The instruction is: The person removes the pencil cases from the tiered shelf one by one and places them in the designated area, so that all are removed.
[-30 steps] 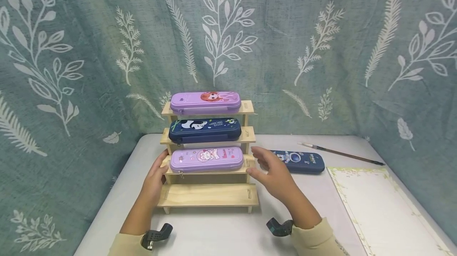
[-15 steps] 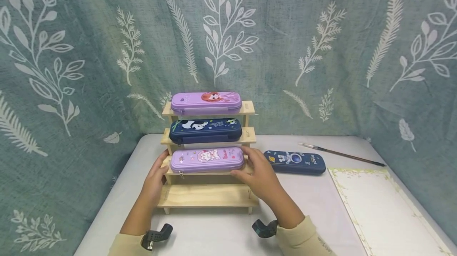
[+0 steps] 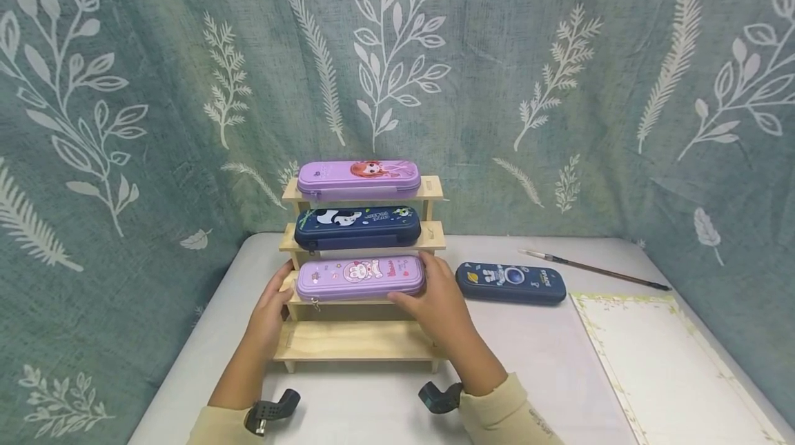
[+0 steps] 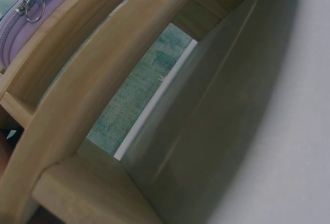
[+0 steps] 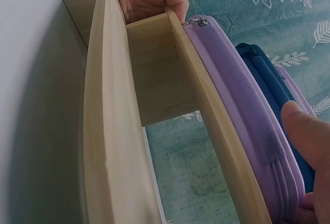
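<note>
A light wooden stepped stand [image 3: 360, 340] rises in several tiers on the white table. On its second step from the bottom lies a lavender pencil case [image 3: 335, 279] with a cartoon rabbit. My right hand [image 3: 437, 300] holds this case's right end, thumb along the front and fingers behind. In the right wrist view the thumb [image 5: 309, 131] overlaps the cases. At the stand's left side, my left hand [image 3: 270, 307] grips the end of that same step; part of it shows in the right wrist view. A navy panda pencil case [image 3: 357, 226] and a purple pencil case [image 3: 357, 179] occupy the tiers above.
Right of the stand lies a navy space-themed pencil case [image 3: 512, 284] on the table. Beyond it are a long brush [image 3: 596, 268] and a white sheet with a leafy border [image 3: 664, 348]. A green leaf-print curtain [image 3: 484, 86] hangs behind and along the sides.
My right hand has moved left, from beside the space-themed case to the right end of the lavender case. The left hand has stayed on the stand.
</note>
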Tool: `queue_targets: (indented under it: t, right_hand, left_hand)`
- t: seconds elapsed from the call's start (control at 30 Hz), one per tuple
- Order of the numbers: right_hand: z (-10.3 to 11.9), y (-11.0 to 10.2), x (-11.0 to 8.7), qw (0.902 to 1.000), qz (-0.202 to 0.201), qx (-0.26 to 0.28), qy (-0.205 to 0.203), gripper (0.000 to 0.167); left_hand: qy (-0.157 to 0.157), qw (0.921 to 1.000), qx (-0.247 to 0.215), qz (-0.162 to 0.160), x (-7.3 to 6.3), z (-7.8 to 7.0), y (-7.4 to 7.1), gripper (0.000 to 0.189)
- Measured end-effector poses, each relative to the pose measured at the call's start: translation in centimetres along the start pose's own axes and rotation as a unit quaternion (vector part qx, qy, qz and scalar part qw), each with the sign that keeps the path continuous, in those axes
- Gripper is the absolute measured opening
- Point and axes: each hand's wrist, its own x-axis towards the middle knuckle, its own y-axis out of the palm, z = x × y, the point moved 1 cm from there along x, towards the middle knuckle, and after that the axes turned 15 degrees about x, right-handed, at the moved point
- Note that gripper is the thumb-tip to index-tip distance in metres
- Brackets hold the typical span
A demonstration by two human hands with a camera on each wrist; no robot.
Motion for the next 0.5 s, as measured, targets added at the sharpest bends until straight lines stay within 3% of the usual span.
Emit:
queue_targets:
  t: [0.5]
  right_hand:
    - [-0.16, 1.06, 0.4, 0.9994, -0.005, -0.015, 0.029, 0.113]
  left_hand:
    - [0.003, 1.0, 0.002, 0.001, 0.09, 0.28, -0.02, 0.06]
